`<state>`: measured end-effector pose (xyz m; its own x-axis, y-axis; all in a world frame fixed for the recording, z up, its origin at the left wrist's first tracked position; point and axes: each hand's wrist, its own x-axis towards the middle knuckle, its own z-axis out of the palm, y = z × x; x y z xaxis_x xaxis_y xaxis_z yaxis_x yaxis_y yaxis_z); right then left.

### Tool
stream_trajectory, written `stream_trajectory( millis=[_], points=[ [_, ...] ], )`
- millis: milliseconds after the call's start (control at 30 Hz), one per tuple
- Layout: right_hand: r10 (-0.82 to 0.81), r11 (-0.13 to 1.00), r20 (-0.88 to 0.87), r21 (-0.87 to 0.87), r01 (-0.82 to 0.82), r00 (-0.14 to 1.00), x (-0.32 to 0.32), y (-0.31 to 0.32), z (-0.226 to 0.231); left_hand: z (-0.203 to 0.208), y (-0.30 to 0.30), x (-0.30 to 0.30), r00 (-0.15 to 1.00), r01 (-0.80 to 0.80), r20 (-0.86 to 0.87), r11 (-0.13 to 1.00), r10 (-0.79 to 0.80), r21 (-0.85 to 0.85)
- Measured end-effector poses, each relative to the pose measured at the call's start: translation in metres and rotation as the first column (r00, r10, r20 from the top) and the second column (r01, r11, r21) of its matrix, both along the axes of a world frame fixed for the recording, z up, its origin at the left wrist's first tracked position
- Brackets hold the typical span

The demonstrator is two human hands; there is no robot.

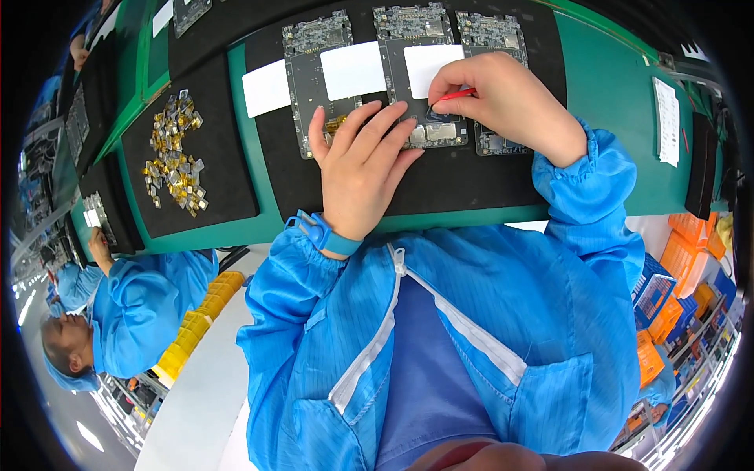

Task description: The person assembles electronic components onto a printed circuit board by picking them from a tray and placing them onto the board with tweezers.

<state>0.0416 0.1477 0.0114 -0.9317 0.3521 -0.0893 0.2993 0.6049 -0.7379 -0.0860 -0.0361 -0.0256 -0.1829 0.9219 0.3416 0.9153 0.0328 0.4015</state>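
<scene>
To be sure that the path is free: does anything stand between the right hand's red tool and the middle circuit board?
Nothing visible blocks the red tool in the right hand from the middle circuit board; a white card lies farther up the board.

Bright, even light covers the black mat point(471, 184); circuit boards point(308, 98) on it look fairly crisp, white cards point(353, 71) there washed out. Around the mat, surroundings curve strongly into dark corners.

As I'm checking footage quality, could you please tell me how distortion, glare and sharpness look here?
Head view: the green tabletop bows toward the rim; corners are black; a light at lower left glares white; left hand and right hand look fairly sharp.
</scene>
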Motion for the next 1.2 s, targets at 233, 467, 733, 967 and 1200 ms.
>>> stream_trajectory(
  millis=[233, 467, 733, 967, 1200],
  points=[
    [0.045, 0.941, -0.049, 0.337, -0.026, 0.998, -0.007, -0.012, -0.001, -0.001, 0.000, -0.001, 1.000, -0.008, 0.007, 1.000, 0.008, 0.006],
    [0.052, 0.915, 0.004, 0.400, -0.050, 0.999, -0.010, -0.015, 0.009, 0.001, 0.000, -0.001, 1.000, -0.011, 0.018, 1.000, 0.011, -0.009],
    [0.153, 0.876, 0.019, 0.459, -0.144, 0.988, -0.016, -0.012, 0.009, 0.003, 0.001, 0.001, 0.999, -0.041, -0.009, 0.999, 0.041, -0.007],
    [0.154, 0.868, 0.069, 0.467, -0.168, 0.986, -0.010, -0.014, 0.007, 0.003, 0.001, 0.004, 0.998, -0.063, -0.026, 0.998, 0.063, -0.010],
    [0.195, 0.870, 0.019, 0.459, -0.182, 0.981, -0.010, -0.011, 0.003, 0.000, 0.000, 0.004, 0.998, -0.057, -0.039, 0.998, 0.057, 0.000]
  ],
)
